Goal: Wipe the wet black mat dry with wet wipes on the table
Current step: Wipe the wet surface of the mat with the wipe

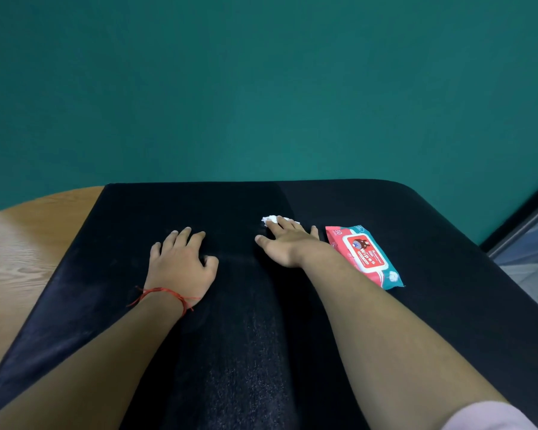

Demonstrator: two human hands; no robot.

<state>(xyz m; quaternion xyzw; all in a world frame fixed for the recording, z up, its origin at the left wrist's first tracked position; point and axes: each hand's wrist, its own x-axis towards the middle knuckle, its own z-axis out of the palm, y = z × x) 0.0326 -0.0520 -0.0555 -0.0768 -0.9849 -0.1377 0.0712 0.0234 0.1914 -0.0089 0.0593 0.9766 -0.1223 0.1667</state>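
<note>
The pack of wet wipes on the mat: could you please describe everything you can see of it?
The pack of wet wipes is a soft, flat plastic pouch, pink-red and teal. On top it has a white-edged red flap that reads "Wipes" under a cartoon figure, and the flap looks closed. The pack lies flat and askew on the black mat, toward its right side. It sits close beside the wrist of the right hand; whether they touch cannot be told.

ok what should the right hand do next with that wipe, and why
Probably drag the wipe toward the body. The right hand presses it flat on the black mat, the left hand rests on the mat, and a speckled, seemingly damp strip runs between the arms.
</note>
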